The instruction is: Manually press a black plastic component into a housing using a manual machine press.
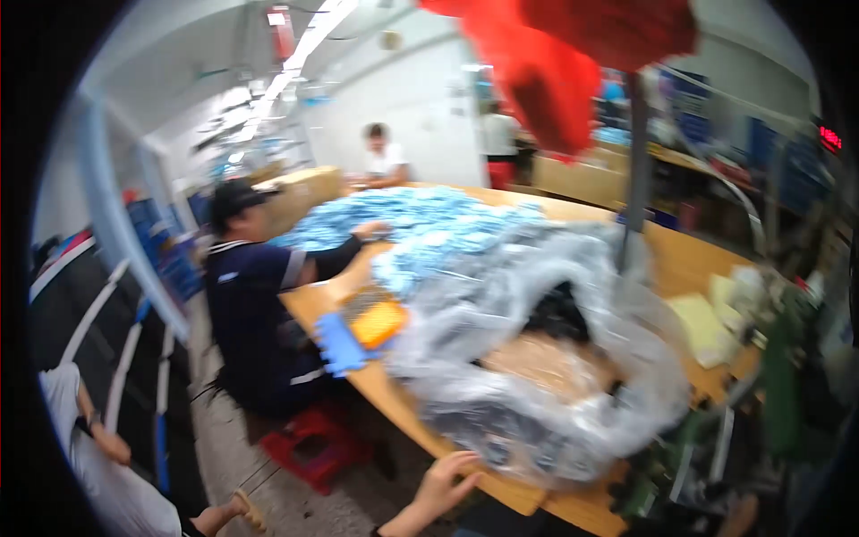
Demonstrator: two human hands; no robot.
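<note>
My left hand (445, 486) comes in from the lower edge, its fingers apart and nothing seen in it. It is at the near edge of the wooden table (394, 398), beside a big clear plastic bag (447, 380); whether it touches either is hard to tell. Tan and black items (548, 365) show through the bag's open mouth, too blurred to name. I cannot make out my right hand; a brownish blur at the lower right is too unclear to name.
A heap of light-blue pieces (420, 215) covers the far tabletop. A seated co-worker (259, 304) reaches into it, beside a yellow tray (376, 322) on a blue mat (338, 345). Red cloth (546, 72) hangs above. Dark green machinery (778, 385) stands right, a red stool (313, 447) left.
</note>
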